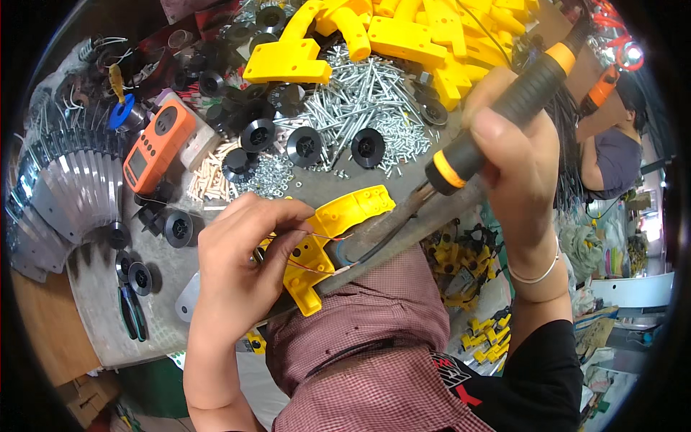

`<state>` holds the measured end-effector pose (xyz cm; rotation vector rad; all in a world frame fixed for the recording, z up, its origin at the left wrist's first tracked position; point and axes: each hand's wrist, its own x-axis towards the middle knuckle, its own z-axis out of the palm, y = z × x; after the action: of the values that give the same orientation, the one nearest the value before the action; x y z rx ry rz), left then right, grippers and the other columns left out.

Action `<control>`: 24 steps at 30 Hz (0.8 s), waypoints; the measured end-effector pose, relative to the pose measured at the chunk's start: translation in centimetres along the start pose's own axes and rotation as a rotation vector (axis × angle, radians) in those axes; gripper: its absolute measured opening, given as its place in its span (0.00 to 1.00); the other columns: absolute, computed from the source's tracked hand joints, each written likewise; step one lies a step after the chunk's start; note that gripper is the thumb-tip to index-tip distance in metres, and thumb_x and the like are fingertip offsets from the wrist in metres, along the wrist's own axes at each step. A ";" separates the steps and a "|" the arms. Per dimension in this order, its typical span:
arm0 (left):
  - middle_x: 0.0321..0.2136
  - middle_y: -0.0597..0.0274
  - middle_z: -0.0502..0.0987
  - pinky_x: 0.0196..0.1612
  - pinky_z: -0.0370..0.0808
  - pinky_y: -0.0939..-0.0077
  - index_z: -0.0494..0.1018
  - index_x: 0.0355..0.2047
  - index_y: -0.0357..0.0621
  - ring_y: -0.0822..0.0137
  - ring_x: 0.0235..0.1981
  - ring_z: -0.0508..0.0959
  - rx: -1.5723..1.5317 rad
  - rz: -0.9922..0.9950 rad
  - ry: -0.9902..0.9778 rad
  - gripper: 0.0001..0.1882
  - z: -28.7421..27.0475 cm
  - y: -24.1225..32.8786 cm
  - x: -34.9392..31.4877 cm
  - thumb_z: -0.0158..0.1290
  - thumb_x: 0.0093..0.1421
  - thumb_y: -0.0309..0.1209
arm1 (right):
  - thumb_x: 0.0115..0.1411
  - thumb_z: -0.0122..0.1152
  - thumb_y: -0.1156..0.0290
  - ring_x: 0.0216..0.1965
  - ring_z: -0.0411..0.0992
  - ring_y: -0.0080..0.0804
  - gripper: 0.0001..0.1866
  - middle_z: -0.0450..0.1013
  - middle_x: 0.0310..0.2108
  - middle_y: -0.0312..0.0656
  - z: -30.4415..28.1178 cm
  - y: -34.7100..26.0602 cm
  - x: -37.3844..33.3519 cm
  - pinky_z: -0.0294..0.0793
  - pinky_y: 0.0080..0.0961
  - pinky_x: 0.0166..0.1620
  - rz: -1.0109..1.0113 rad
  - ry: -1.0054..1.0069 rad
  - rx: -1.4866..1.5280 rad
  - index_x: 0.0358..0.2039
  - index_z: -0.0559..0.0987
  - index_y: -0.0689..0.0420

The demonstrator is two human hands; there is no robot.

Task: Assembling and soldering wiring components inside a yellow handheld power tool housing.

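Observation:
In my right hand (524, 169) is a soldering iron with a thick black handle (536, 85) and orange-yellow bands. Its metal shaft slants down toward the left; the tip is hard to make out. My left hand (245, 259) pinches thin red and dark wires (329, 237) between thumb and forefinger. Beneath those fingers lies an open yellow plastic shell (360, 207) with screw posts inside, at the bench's near edge and partly hidden by the hand. A black cable (386, 241) runs beside the shell, its stripped end close to the wires.
Behind the shell are heaped screws (360, 97), black round knobs (368, 147) and yellow shells (288, 63). An orange meter (160, 144) stands at left, near fanned metal plates (79, 187) and pliers (132, 313). Another person (615, 158) sits at far right.

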<state>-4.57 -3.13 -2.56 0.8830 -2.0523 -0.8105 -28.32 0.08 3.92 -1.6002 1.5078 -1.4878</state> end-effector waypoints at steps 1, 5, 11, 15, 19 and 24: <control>0.27 0.58 0.78 0.32 0.74 0.73 0.77 0.35 0.38 0.63 0.29 0.78 -0.012 0.009 -0.009 0.15 0.2 -0.1 0.0 0.57 0.46 0.11 | 0.56 0.55 0.57 0.17 0.55 0.12 0.15 0.62 0.19 0.29 0.1 -0.1 -0.1 0.50 0.14 0.21 0.003 -0.012 0.009 0.28 0.71 0.58; 0.29 0.58 0.79 0.36 0.76 0.79 0.76 0.36 0.34 0.70 0.30 0.80 -0.019 -0.008 -0.042 0.13 0.9 -0.7 0.1 0.58 0.49 0.12 | 0.57 0.55 0.58 0.17 0.55 0.12 0.14 0.62 0.19 0.29 0.3 0.3 0.0 0.50 0.13 0.21 -0.014 -0.047 -0.002 0.28 0.72 0.58; 0.29 0.59 0.79 0.39 0.77 0.78 0.76 0.37 0.34 0.69 0.32 0.82 -0.097 -0.033 -0.047 0.13 1.4 -1.4 0.2 0.57 0.50 0.11 | 0.58 0.54 0.59 0.17 0.55 0.12 0.14 0.63 0.18 0.29 0.5 0.8 0.1 0.50 0.13 0.21 -0.028 -0.033 -0.061 0.28 0.72 0.58; 0.29 0.59 0.79 0.39 0.77 0.79 0.75 0.37 0.34 0.69 0.33 0.82 -0.085 -0.035 -0.079 0.13 1.3 -1.7 0.4 0.57 0.50 0.11 | 0.58 0.53 0.58 0.16 0.55 0.12 0.15 0.63 0.18 0.29 0.5 0.9 0.2 0.50 0.14 0.21 -0.034 -0.011 -0.065 0.28 0.72 0.58; 0.29 0.59 0.79 0.39 0.78 0.78 0.75 0.37 0.33 0.70 0.33 0.82 -0.143 -0.053 -0.086 0.12 1.5 -1.7 0.6 0.57 0.51 0.12 | 0.59 0.60 0.69 0.29 0.65 0.16 0.08 0.69 0.26 0.32 -0.2 0.6 0.2 0.66 0.17 0.34 0.035 -0.097 0.053 0.32 0.74 0.61; 0.30 0.60 0.79 0.40 0.78 0.78 0.75 0.37 0.32 0.71 0.33 0.82 -0.152 -0.064 -0.094 0.12 1.6 -1.8 0.6 0.59 0.51 0.12 | 0.59 0.59 0.69 0.29 0.65 0.17 0.08 0.69 0.26 0.32 -0.2 0.5 0.2 0.66 0.17 0.34 0.024 -0.095 0.033 0.32 0.74 0.61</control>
<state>-5.60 -4.24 -4.56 0.8427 -2.0202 -1.0462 -28.75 -0.14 3.66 -1.6053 1.4379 -1.3963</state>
